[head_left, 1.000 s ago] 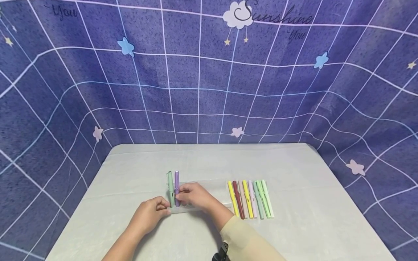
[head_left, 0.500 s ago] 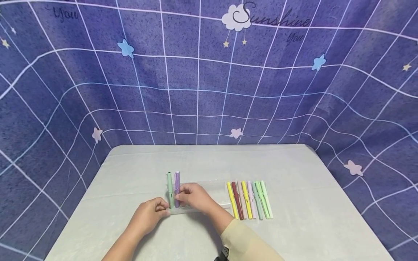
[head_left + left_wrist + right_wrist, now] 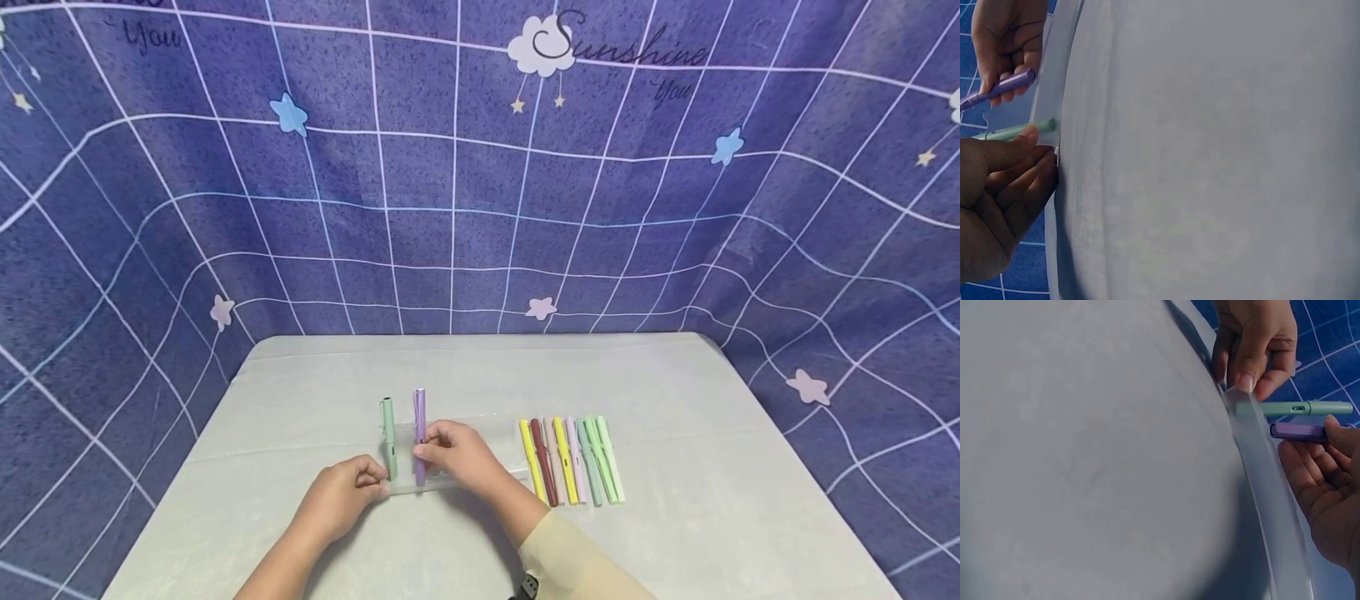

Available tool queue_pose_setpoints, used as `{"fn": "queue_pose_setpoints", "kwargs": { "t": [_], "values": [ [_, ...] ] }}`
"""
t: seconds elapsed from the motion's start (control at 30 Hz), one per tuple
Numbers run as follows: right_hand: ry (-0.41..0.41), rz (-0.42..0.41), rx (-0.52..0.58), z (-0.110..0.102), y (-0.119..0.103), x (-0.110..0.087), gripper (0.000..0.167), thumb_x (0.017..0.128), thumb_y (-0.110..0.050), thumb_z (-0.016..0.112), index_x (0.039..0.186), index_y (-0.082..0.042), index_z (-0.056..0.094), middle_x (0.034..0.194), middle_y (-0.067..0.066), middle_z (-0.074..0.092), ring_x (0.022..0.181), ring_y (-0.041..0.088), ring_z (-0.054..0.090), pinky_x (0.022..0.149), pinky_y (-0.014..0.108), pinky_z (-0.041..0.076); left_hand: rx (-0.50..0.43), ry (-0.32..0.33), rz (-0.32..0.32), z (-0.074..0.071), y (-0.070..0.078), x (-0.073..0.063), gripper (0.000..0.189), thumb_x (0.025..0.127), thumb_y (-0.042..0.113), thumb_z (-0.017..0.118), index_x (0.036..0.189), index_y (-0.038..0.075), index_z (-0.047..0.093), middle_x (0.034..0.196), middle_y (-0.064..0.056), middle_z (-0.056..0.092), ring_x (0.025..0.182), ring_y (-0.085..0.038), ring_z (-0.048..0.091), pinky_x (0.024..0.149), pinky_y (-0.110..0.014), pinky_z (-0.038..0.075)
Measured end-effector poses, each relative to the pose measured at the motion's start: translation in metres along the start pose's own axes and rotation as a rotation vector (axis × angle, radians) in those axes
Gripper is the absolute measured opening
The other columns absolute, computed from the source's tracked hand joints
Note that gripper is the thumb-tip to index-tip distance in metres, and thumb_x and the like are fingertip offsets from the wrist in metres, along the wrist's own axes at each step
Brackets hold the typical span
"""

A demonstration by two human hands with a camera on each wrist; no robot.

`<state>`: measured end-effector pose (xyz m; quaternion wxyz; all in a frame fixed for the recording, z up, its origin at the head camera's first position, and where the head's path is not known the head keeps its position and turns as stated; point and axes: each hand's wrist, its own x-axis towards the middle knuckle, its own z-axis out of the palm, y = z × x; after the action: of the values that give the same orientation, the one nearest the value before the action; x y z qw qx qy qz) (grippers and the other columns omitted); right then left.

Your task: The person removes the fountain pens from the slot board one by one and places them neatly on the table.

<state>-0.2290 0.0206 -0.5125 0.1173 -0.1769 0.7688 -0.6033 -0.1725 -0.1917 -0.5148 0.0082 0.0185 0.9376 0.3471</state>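
My right hand [image 3: 459, 454] pinches a purple pen [image 3: 420, 417] between thumb and fingers and holds it upright over a clear plastic pen holder [image 3: 480, 432]. In the right wrist view the purple pen's lower end [image 3: 1280, 430] is apart from the holder's front wall [image 3: 1266, 481]. My left hand [image 3: 347, 493] grips the left end of the holder, with the thumb [image 3: 1245, 383] at its corner. Right beside that hand a light green pen [image 3: 389, 433] stands in the holder's left end; its lower end shows through the frosted wall.
To the right of the holder lies a row of several pens [image 3: 572, 460] in yellow, dark red, pink, lilac and green. They rest side by side on the white-covered table [image 3: 675, 467]. A blue gridded curtain [image 3: 480, 208] stands behind the table and at both sides.
My right hand has shifted slightly right and lifted the purple pen, widening the gap from the green pen. The left hand stays on the holder's end.
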Motion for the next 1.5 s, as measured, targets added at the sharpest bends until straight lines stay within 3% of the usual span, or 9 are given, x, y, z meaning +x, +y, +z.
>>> {"fn": "queue_pose_setpoints", "kwargs": {
  "t": [0.23,0.73,1.0,1.2,1.5],
  "values": [
    [0.011,0.027,0.012,-0.012,0.002,-0.008,0.015,0.092,-0.021,0.070,0.094,-0.008,0.065,0.085,0.005,0.069,0.076,0.015,0.070,0.071,0.028,0.060,0.004,0.001,-0.003,0.000,0.001,0.000,0.014,0.081,0.017,0.078,0.090,0.021,0.069,0.078,0.014,0.071,0.076,-0.005,0.064,0.080,-0.040,0.055],
    [0.031,0.035,0.049,-0.043,0.009,-0.023,0.018,0.094,-0.020,0.068,0.098,-0.003,0.065,0.091,0.014,0.069,0.077,0.019,0.069,0.071,0.034,0.062,-0.002,-0.010,-0.037,0.000,0.001,0.000,0.013,0.082,0.018,0.077,0.090,0.022,0.068,0.079,0.014,0.071,0.078,-0.005,0.064,0.082,-0.041,0.055],
    [0.024,0.065,0.172,-0.060,0.011,-0.032,0.020,0.094,-0.015,0.066,0.103,0.003,0.064,0.097,0.029,0.069,0.086,0.036,0.071,0.075,0.038,0.061,0.004,-0.008,-0.024,-0.001,0.001,0.000,0.013,0.082,0.017,0.077,0.091,0.022,0.069,0.080,0.014,0.071,0.079,-0.006,0.065,0.083,-0.041,0.055],
    [0.014,0.079,0.267,-0.071,0.017,-0.037,0.025,0.094,-0.014,0.066,0.107,0.007,0.061,0.096,0.026,0.069,0.086,0.034,0.072,0.079,0.040,0.061,0.003,-0.006,-0.025,-0.001,0.003,0.000,0.013,0.082,0.017,0.077,0.091,0.021,0.069,0.079,0.014,0.071,0.076,-0.004,0.063,0.081,-0.039,0.055],
    [0.045,0.083,0.248,-0.091,0.025,-0.047,0.025,0.095,-0.017,0.066,0.106,0.005,0.060,0.099,0.029,0.068,0.088,0.037,0.071,0.078,0.039,0.061,0.002,-0.004,-0.020,-0.001,0.002,0.000,0.014,0.082,0.016,0.078,0.091,0.021,0.069,0.079,0.014,0.071,0.077,-0.005,0.064,0.081,-0.039,0.055]
  ]
}}
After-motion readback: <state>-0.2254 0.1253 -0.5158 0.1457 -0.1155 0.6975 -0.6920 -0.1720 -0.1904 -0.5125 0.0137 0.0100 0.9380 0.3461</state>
